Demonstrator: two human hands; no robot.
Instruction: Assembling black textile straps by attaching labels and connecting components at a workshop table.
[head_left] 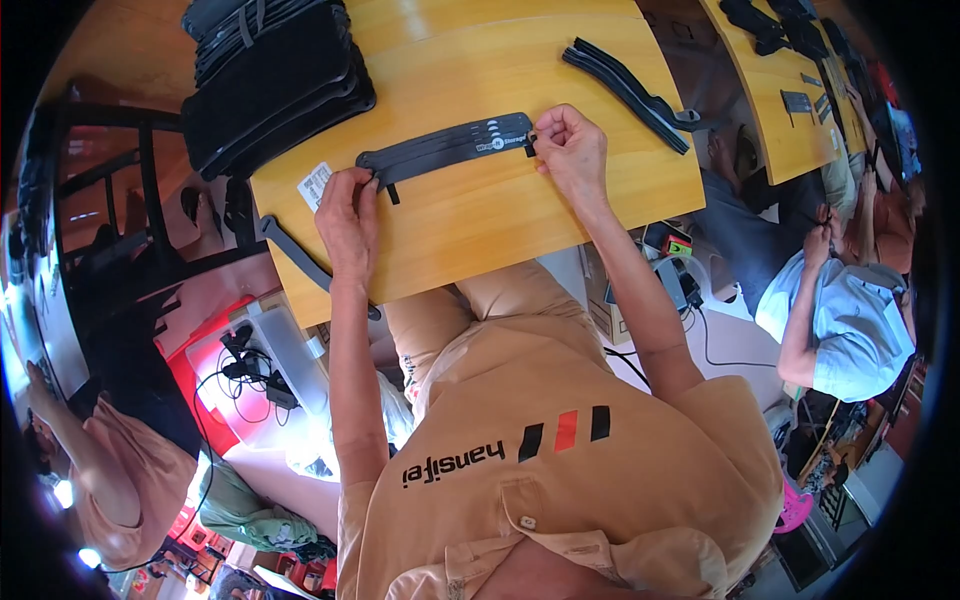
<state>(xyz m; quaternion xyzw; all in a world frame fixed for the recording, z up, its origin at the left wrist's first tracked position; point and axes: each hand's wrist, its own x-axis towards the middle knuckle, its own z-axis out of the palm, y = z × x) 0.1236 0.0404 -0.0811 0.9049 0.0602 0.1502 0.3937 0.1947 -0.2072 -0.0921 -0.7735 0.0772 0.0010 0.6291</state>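
Note:
A flat dark grey fabric strap (440,146) with white print near its right end lies across the wooden table in front of me. Small black tabs stick out below both of its ends. My left hand (347,215) is closed in a pinch on the strap's left end. At the other end, my right hand (573,150) pinches the strap by its black tab, thumb against fingers. Beside my left wrist, a single dark strap (295,250) hangs along the table's left edge. A white printed label (314,184) lies just behind my left hand.
A tall stack of black fabric pieces (270,100) stands at the table's (450,245) far left. Several black straps lie bundled (630,90) at the far right. Below left is a clear plastic bin (285,350) with black cables. Other people sit at both sides.

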